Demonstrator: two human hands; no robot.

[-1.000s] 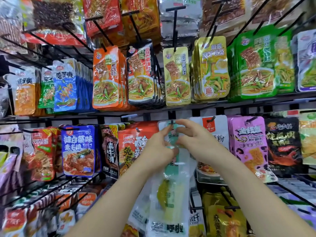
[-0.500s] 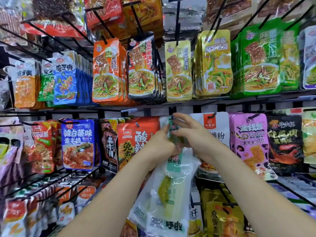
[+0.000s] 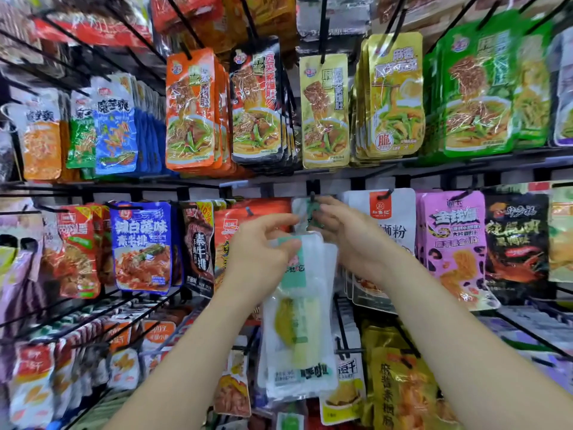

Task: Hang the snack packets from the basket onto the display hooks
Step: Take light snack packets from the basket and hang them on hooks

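A clear white snack packet point(image 3: 299, 324) with a green label and yellow contents hangs in front of me at the middle row. My left hand point(image 3: 263, 256) grips its upper left edge, thumb on the green strip. Just above, my right hand point(image 3: 350, 240) pinches the green-printed top of another such packet point(image 3: 310, 211) right at the black display hook point(image 3: 312, 193). Whether that top is threaded on the hook is hidden by my fingers. No basket is in view.
Rows of black hooks carry many packets: red-orange ones point(image 3: 248, 218) left of my hands, a white one point(image 3: 392, 218) and a purple one point(image 3: 452, 243) to the right, yellow and orange packs above. Long bare hook rods point(image 3: 93, 308) stick out at lower left.
My left hand has dropped down and left from the hook, holding a packet's top lower. My right hand has stayed at the hook. The view has shifted slightly.
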